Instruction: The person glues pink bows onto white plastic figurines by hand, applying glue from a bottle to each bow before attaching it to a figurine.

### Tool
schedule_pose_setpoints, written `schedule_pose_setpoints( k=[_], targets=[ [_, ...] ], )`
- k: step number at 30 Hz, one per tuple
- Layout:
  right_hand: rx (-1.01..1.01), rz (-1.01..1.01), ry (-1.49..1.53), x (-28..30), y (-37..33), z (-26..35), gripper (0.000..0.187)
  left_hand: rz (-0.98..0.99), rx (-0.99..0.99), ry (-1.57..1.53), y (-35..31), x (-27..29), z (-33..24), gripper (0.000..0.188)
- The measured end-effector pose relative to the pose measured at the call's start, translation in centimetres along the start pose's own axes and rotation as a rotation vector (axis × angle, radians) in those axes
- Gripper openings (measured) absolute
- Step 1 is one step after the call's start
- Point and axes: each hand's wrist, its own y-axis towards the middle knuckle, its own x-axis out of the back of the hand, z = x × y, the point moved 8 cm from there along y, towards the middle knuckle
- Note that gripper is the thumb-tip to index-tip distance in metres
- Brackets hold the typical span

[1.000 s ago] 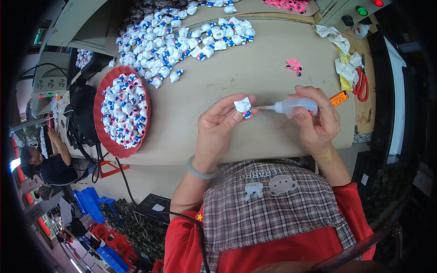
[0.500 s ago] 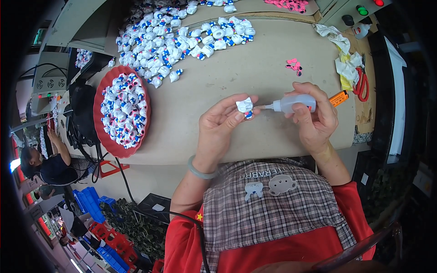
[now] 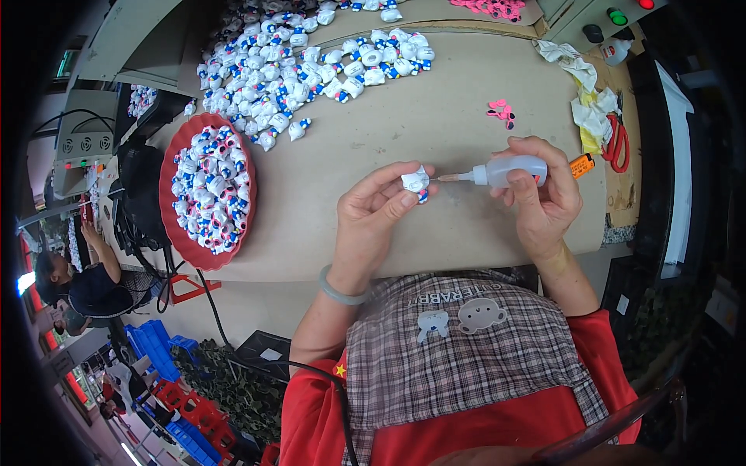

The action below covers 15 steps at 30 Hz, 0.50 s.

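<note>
Between the thumb and fingers of my left hand (image 3: 376,208) is a small white and blue figurine (image 3: 416,180). My right hand (image 3: 547,198) grips a translucent squeeze bottle (image 3: 513,170), lying sideways in the fingers. The bottle's thin nozzle points left and its tip is just beside the figurine; whether they touch I cannot tell. Several small pink and black pieces (image 3: 502,112) lie on the table (image 3: 451,101) beyond my right hand. An orange-handled tool (image 3: 581,165) lies to the right of that hand, partly hidden by it.
A red scalloped bowl (image 3: 168,194) full of figurines stands at the left. A large heap of white and blue figurines (image 3: 287,78) covers the far left of the table. Red scissors (image 3: 617,144) and crumpled cloth (image 3: 594,109) lie at the right edge. Another person (image 3: 97,283) sits far left.
The bottle in my right hand has drawn slightly to the right, its nozzle backing off from the figurine. My left hand has barely shifted.
</note>
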Motion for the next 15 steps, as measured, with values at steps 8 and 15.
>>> schedule_pose_setpoints(
  k=[8,15],
  targets=[
    [0.006,0.057,-0.02,-0.51,-0.14,0.26,0.029,-0.019,0.002,0.035,-0.01,-0.16,-0.16,0.032],
    [0.013,0.06,-0.062,-0.73,-0.07,0.42,0.029,-0.014,0.014,0.04,-0.04,-0.18,-0.15,0.032]
  ],
)
